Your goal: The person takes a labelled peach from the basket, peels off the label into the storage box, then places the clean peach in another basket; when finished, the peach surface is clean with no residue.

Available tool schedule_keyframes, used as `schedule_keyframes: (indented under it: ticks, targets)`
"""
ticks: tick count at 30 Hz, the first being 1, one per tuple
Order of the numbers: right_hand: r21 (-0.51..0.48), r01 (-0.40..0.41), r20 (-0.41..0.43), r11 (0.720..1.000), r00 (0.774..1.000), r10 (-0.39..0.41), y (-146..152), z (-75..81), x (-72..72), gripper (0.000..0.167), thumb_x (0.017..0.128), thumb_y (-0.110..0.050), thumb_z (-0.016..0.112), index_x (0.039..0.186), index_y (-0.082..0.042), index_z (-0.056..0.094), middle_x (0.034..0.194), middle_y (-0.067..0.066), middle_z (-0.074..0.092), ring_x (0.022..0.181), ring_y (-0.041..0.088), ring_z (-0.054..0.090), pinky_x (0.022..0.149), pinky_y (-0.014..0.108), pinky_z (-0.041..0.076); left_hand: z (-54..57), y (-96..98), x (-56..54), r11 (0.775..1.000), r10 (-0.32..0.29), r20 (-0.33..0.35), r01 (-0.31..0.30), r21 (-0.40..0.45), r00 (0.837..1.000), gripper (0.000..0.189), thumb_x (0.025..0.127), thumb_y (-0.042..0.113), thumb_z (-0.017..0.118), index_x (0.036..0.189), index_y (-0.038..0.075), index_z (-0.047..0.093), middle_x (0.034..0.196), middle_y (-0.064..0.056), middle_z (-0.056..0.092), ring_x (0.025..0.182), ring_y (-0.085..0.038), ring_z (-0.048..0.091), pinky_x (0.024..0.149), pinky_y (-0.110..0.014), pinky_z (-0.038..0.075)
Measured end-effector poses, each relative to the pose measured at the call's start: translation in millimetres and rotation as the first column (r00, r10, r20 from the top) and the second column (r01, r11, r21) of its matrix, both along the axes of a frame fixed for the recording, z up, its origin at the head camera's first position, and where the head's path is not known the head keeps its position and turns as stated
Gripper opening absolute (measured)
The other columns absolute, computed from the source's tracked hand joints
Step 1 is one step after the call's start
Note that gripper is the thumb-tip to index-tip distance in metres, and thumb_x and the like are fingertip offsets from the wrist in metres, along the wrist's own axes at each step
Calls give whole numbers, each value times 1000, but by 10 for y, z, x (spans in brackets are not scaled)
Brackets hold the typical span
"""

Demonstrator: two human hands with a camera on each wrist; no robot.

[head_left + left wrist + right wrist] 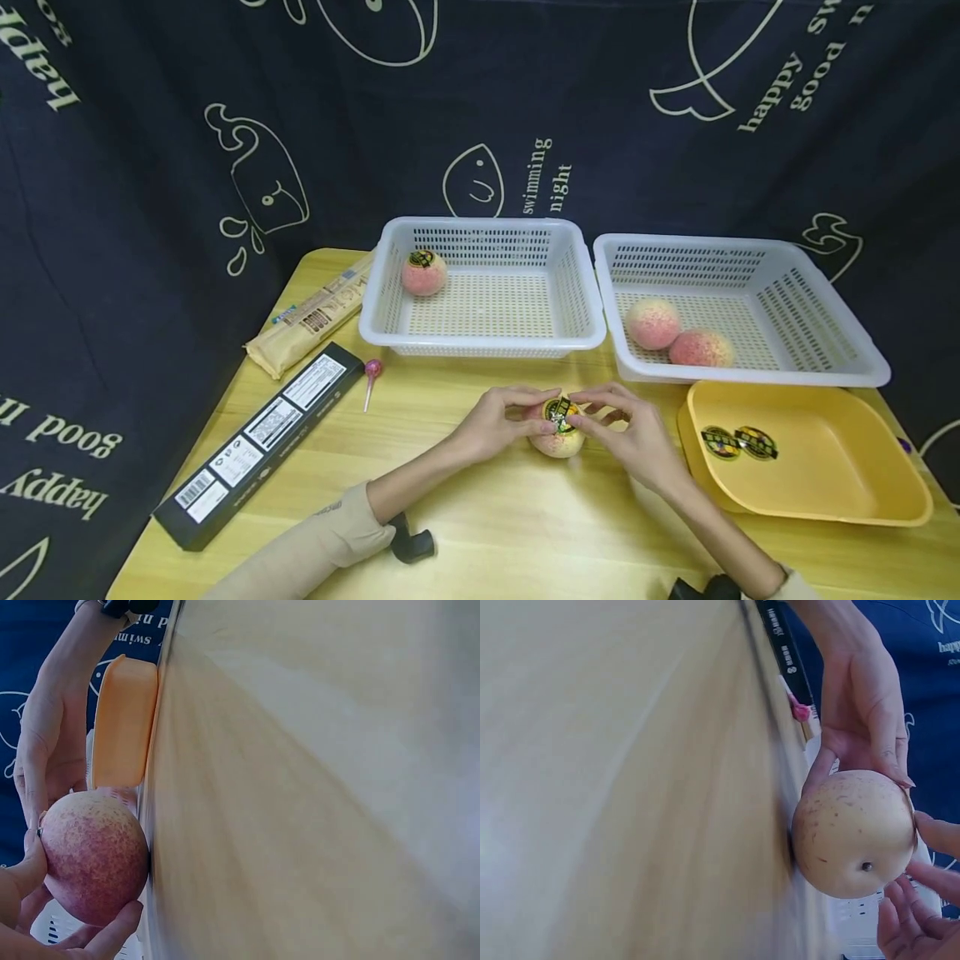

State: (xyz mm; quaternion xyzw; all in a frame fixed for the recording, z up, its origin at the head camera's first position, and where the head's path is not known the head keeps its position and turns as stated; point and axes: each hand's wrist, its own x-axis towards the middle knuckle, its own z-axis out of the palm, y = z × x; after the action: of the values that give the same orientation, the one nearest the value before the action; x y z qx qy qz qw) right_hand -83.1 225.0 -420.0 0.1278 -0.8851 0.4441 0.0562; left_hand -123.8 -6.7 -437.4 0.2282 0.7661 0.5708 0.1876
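A pink and yellow peach (pixel 558 447) rests near the middle of the table, with a round black and gold sticker (pixel 559 413) on its upper side. My left hand (pixel 483 425) holds it from the left, thumb at the sticker's edge. From the right, the thumb and forefinger of my right hand (pixel 636 429) pinch at the sticker against the fruit; its other fingers curl loosely. The left wrist view has the peach's speckled pink side (pixel 96 859). A paler side with a small dark dot (pixel 847 836) appears in the right wrist view.
Behind stand a white basket (pixel 480 342) with one stickered peach (pixel 424 277) and another basket (pixel 757 373) with two plain peaches (pixel 654 323). A yellow tub (pixel 832 450) at right contains two stickers (pixel 738 442). A black box (pixel 262 442), lollipop (pixel 372 369) and tan packet (pixel 311 325) lie left.
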Motion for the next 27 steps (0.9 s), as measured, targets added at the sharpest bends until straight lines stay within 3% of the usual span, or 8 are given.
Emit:
schedule_keyframes:
  ticks: [6,11,16,23,25,27]
  targets:
    - [-106,17,107,994,994,-6,38,10,-16,20,89,-15,82,108,-12,79,106,5,73,93,7,66,77,22,58,26,44,-12,999,-26,-31,25,-26,999,49,93,23,77,140,14,66,139,-7,67,132,-25,59,111,-39,51]
    - [-186,17,97,982,995,1,15,51,-4,25,89,-9,81,112,-5,75,94,9,73,84,4,67,75,22,60,43,47,-34,999,-32,-31,31,-23,999,49,92,19,78,138,11,66,139,-9,66,127,-25,62,103,-30,56]
    - [-259,-8,69,966,997,27,106,189,21,33,92,0,75,124,3,70,91,11,71,76,11,72,71,26,63,54,47,-65,999,-42,-39,41,-30,998,50,92,16,78,139,12,65,140,-12,66,128,-28,62,101,-26,56]
    - [-289,43,53,956,998,-29,798,466,137,38,94,6,69,132,7,65,93,-1,74,76,9,73,69,23,61,61,54,-87,998,-41,-12,41,-53,999,47,92,15,78,138,16,67,142,-12,64,135,-30,58,112,-42,50]
    - [-305,68,71,950,996,-49,1105,476,183,38,94,8,68,132,9,64,95,-2,77,77,8,75,67,23,61,61,57,-92,998,-43,2,43,-54,999,47,91,15,78,137,17,68,142,-11,64,137,-29,56,115,-44,47]
    - [-251,92,95,964,993,-70,1425,439,232,37,96,7,66,133,8,65,97,-9,79,78,3,75,67,21,60,60,61,-99,997,-46,9,47,-54,999,46,91,14,78,136,17,68,140,-11,65,137,-29,56,115,-45,48]
